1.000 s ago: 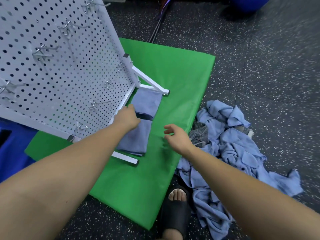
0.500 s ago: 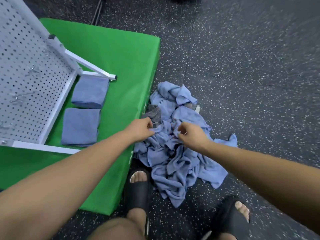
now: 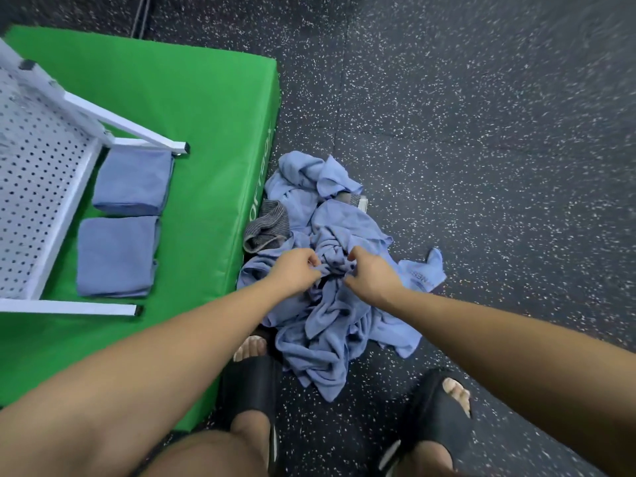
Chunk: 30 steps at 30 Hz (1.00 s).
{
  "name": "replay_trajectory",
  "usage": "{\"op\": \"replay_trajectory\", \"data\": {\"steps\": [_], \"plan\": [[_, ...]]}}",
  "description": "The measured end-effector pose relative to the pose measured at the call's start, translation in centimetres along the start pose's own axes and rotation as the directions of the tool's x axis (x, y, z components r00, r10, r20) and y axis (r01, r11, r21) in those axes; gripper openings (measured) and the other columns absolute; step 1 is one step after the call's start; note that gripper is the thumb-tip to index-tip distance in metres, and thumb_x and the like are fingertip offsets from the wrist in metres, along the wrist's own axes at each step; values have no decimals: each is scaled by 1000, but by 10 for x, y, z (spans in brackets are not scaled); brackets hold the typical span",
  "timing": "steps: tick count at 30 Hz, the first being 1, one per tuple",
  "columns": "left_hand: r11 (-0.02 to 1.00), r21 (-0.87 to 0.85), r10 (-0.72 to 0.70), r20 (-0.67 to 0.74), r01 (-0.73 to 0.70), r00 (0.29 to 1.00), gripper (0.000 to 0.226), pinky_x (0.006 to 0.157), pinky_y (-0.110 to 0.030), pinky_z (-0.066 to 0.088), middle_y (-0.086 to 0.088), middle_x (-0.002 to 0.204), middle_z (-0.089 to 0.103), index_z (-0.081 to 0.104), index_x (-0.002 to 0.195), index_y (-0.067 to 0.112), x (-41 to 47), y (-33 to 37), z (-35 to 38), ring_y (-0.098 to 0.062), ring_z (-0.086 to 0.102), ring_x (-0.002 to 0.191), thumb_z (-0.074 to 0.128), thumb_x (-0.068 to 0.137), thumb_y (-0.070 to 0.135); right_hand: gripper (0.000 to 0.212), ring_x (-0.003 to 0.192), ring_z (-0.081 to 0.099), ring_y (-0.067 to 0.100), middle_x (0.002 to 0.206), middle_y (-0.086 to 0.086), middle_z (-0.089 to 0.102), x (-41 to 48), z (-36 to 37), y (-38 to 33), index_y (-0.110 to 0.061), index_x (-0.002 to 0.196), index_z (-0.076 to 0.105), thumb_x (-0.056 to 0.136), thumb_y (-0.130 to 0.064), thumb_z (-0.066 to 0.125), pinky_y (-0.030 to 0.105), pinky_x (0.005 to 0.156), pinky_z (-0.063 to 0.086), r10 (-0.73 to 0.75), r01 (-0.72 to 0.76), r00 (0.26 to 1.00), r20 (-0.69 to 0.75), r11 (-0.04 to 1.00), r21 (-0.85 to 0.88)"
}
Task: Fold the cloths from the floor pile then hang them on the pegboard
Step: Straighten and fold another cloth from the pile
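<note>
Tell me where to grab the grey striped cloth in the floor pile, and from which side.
Pinch the grey striped cloth at its curled upper edge, coming from above on the mat side. That part lies bare; its lower end is tucked under the blue cloths.

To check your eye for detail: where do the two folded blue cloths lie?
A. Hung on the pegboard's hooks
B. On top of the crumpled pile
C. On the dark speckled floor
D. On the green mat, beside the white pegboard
D: both folded cloths lie flat on the green mat, next to the pegboard.
</note>
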<state>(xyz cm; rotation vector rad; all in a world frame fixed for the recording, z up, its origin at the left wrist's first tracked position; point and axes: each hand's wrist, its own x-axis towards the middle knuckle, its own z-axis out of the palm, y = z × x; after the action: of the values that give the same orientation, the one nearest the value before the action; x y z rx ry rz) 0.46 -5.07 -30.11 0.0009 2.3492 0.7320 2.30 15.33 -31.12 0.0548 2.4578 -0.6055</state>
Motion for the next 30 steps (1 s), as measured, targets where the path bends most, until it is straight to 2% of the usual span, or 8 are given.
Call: {"op": "replay_trajectory", "data": {"steps": [5,10,13,16,21,25,27,30], "plan": [[950,-311,8,4,-6,1000,17,59,-29,41,-2,82,67,66,106,19,-21,50,-45,-16,54,62,68,90,14,59,84,63,19,106,-3,65,-31,-50,-27,-21,133,46,84,-27,79,33,66,40,-175,181,983,-49,972,151],[894,-427,153,4,-136,988,11,68,-31,48,-2,81,71,74,91,19,-62,115,-97,-15,59,71,69,90,9,40,76,68,11,86,-7,71,-81,-112,-54,-29,100,54,81,-45,85,34,72,55,-192,236,960,-201,945,225],[852,-481,215,-42,-208,976,12,61,-20,48,-4,85,68,74,92,18,-95,156,-130,-10,57,70,67,94,8,47,78,70,3,89,-11,73,-122,-151,-75,-35,106,55,79,-58,85,25,70,54,-165,276,932,-324,900,337],[800,-503,271,-186,-329,944,12,62,-18,48,-2,85,71,74,93,17,-130,191,-163,-4,60,67,70,94,6,34,79,68,1,87,-10,73,-154,-187,-92,-27,104,56,88,-43,81,28,69,53,-141,349,851,-506,872,343],[633,-613,332,-337,-473,881,11,64,-17,46,3,88,74,74,103,19,-183,229,-196,-2,64,73,72,98,9,9,71,59,-7,77,-15,67,-201,-241,-122,-25,90,63,90,-19,70,14,64,40,-98,451,717,-690,820,353],[477,-648,331,-494,-594,804,36,75,-19,50,4,103,74,69,121,24,-227,248,-202,-7,66,92,80,88,14,12,69,64,1,76,-7,74,-232,-272,-138,-21,81,69,88,-22,79,27,67,49,20,518,680,-733,695,499],[513,-553,317,-589,-657,744,42,82,-20,53,1,104,72,64,122,21,-246,252,-199,-6,68,92,83,87,7,19,68,63,9,74,-3,74,-243,-280,-142,-19,78,69,86,-30,82,38,70,53,74,540,678,-731,625,564],[616,-402,346,-634,-677,691,39,87,-23,54,5,100,73,63,110,24,-268,253,-186,-4,69,89,87,82,12,19,68,61,13,71,-2,70,-259,-289,-146,-19,76,69,84,-30,82,43,71,53,122,583,675,-728,517,627]]}}
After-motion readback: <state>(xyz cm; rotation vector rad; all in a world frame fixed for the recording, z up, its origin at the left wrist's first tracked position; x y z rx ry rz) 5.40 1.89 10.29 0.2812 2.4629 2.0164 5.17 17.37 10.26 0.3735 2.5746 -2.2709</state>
